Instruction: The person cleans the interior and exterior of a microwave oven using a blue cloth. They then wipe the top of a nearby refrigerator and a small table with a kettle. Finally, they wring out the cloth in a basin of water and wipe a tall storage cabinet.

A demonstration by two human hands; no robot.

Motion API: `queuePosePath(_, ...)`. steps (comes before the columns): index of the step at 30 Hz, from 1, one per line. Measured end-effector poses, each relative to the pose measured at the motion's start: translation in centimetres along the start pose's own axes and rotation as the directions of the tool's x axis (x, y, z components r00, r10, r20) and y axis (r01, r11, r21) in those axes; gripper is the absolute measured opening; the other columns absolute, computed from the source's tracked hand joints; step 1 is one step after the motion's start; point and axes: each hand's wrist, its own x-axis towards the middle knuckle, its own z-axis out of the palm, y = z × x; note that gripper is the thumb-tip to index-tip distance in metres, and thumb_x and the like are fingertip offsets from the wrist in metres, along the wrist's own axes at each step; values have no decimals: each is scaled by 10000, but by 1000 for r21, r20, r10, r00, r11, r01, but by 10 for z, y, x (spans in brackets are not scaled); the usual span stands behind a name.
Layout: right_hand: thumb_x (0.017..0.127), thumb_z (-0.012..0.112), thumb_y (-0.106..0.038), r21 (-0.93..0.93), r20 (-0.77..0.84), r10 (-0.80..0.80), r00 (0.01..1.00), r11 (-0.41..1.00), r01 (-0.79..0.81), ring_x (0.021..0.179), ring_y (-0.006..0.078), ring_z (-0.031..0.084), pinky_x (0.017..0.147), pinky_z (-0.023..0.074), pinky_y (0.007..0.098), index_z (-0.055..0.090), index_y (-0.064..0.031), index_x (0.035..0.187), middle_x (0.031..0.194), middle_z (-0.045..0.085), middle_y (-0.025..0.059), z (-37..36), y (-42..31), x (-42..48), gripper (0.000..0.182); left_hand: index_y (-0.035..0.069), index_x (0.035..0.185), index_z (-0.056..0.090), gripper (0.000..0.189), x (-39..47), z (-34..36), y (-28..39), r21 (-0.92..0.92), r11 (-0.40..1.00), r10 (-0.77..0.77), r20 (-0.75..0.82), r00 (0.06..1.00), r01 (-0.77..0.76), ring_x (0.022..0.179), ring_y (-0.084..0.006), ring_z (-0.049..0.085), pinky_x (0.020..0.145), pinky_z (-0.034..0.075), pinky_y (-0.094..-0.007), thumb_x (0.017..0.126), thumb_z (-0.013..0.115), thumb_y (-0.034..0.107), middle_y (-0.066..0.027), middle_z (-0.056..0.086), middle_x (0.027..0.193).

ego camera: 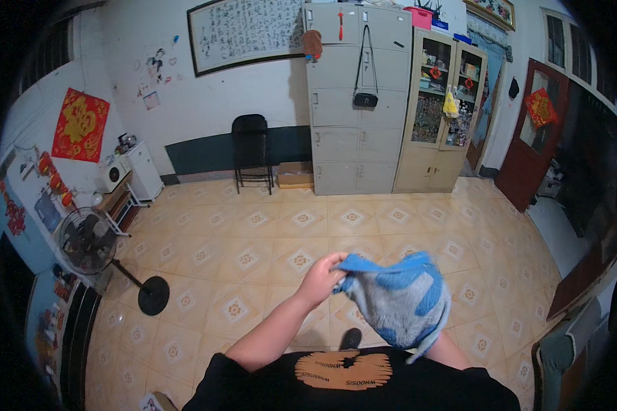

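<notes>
My left hand (320, 280) pinches the upper left corner of a fuzzy blue and grey cloth (393, 300), thumb and fingers closed on its blue edge. The cloth hangs bunched in front of my body, above the tiled floor, with a thin strip dangling at its lower side. Whether it is a towel or a garment cannot be told. My right forearm (446, 351) reaches up behind the cloth, which covers my right hand, so its fingers are hidden.
Ahead stand grey metal lockers (360, 113), a glass-door cabinet (434, 103) and a black folding chair (250, 149). A pedestal fan (90, 241) with a round base (153, 296) is on the left. At right are a red-brown door (529, 133) standing ajar and a green padded seat (558, 349).
</notes>
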Motion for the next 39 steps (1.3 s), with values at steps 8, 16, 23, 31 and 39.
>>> queuePosePath(8, 871, 647, -247, -150, 70, -75, 995, 985, 85, 960, 253, 604, 849, 477, 372, 649, -38, 1024, 1021, 651, 110, -64, -39, 302, 258, 34, 1107, 639, 227, 176, -146, -134, 160, 976, -114, -219, 969, 151, 890, -128, 592, 779, 467, -277, 918, 597, 153, -46, 660, 960)
queuePosePath(16, 875, 636, -229, -208, 283, -56, 957, 971, 118, 925, 245, 598, 813, 473, 373, 642, -51, 982, 982, 645, 92, -106, -78, 555, 208, 4, 1096, 640, 237, 256, -298, -167, -172, 911, -408, -516, 753, 375, 874, -139, 584, 796, 458, -274, 925, 601, 163, -24, 657, 955)
queuePosePath(23, 878, 627, -214, -210, 251, -72, 965, 969, 127, 894, 239, 594, 781, 470, 374, 636, -62, 945, 948, 639, 76, -166, -86, 756, 166, -17, 1110, 639, 295, 440, -438, -209, -123, 908, -413, -426, 805, 401, 852, -147, 597, 778, 473, -294, 936, 600, 218, -57, 666, 962)
queuePosePath(31, 882, 617, -196, -337, -6, -205, 979, 922, 191, 859, 231, 589, 746, 467, 375, 628, -74, 903, 910, 632, 58, -262, -143, 926, 124, 25, 1107, 645, 289, 727, -561, -226, 17, 955, -293, -112, 950, 296, 860, -109, 602, 784, 461, -272, 944, 583, 255, -35, 670, 950)
queuePosePath(39, 872, 483, 4, -676, -479, -638, 603, 707, 210, 852, 212, 510, 813, 394, 329, 550, -80, 875, 912, 541, 54, -404, -174, 1189, 107, 48, 1217, 609, 364, 933, -638, -254, -42, 946, -313, -359, 879, 320, 991, -146, 617, 821, 456, -281, 965, 562, 307, -63, 649, 1124)
